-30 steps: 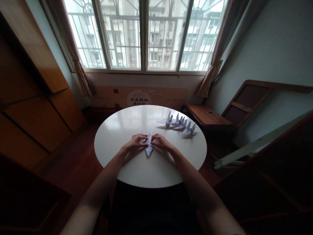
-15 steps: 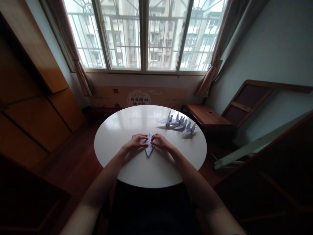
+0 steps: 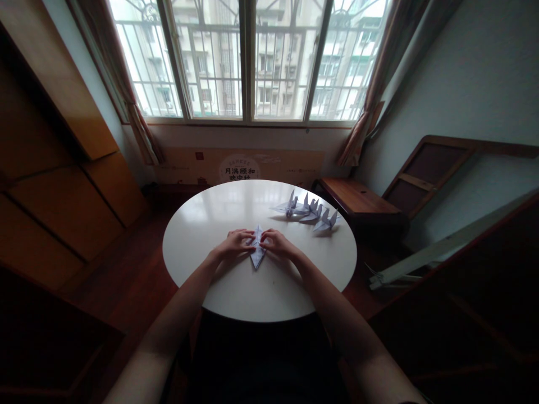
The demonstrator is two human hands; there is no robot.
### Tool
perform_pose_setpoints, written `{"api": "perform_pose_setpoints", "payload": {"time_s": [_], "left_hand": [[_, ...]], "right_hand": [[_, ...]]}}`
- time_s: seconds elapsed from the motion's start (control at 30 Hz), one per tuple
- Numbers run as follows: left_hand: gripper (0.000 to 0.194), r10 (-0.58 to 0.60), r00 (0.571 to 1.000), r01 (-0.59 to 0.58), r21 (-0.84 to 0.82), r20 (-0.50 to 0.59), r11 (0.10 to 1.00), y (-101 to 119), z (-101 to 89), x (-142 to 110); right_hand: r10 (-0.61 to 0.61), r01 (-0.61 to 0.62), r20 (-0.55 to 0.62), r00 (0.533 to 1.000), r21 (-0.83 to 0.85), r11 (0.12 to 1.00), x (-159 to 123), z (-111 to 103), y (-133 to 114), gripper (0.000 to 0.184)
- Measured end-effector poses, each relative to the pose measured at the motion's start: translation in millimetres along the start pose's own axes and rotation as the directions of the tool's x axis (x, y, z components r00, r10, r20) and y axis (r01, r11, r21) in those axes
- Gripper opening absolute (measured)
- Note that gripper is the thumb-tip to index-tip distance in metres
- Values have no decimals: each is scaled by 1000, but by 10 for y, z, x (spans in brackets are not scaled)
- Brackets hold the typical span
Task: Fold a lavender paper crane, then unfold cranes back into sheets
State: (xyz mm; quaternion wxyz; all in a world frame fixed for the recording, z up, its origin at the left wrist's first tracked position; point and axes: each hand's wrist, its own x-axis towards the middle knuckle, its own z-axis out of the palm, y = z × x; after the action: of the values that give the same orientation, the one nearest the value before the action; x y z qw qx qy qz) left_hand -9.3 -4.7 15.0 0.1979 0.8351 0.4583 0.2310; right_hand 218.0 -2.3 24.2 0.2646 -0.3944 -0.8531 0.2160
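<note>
A folded sheet of origami paper (image 3: 257,259), pale bluish and diamond-shaped, lies on the white oval table (image 3: 261,300) with one point toward me. My left hand (image 3: 238,243) grips its left edge, fingers bent and thumb low. Opposite it, my right hand (image 3: 275,243) pinches the right edge near the middle. The fingertips of both hands nearly meet over the paper and cover parts of its sides. Several folded paper cranes (image 3: 311,212) stand in a cluster on the table's far right, beyond my right hand.
A wooden bench (image 3: 362,196) stands behind the table on the right. Against the right wall leans a wooden frame (image 3: 429,174). Behind the table lies a printed panel (image 3: 181,163) under the barred window (image 3: 248,67). Wooden cabinets (image 3: 84,207) line the left side.
</note>
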Motion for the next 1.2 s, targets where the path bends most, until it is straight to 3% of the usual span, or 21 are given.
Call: {"api": "perform_pose_setpoints", "payload": {"time_s": [1.2], "left_hand": [[52,21,1000,-21,37,0,999,-62,26,5]], "right_hand": [[-4,4,-1,1000,-9,1000,13,17,30,11]]}}
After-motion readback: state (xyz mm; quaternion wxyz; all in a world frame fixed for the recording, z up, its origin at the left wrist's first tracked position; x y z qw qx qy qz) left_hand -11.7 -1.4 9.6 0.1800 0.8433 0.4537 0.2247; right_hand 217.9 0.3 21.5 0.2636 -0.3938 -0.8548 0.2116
